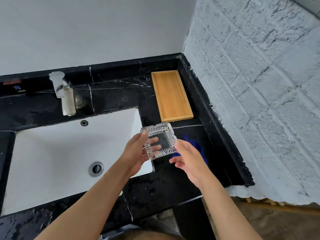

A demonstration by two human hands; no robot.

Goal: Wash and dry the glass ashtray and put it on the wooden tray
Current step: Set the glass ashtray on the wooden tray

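Under both hands, black marble counter (110, 94) w/ white veins runs wall to wall, wet-looking near the front edge. Left of the hands & lower, big white sink (52, 153), dark drain (96, 168) sitting just left of the left forearm. Beyond the hands, up & to the right, wooden tray (172, 96) lies flat on the counter by the corner, nothing in it. Far left of that, behind the sink, chrome faucet (63, 94). Now the action: glass ashtray (160, 140), square, ribbed rim, is up off the counter, over the sink's right edge, between the two hands. Left hand (136, 153) has it, thumb on the near-left rim, fingers under the base, visible thru the glass. Right hand (188, 160) is loosely spread, fingers half curled; thumb right at the ashtray's right corner, can't tell if it's touching. Smallest bit: blue cloth (194, 144) bunched on the counter, mostly hidden behind the right hand.
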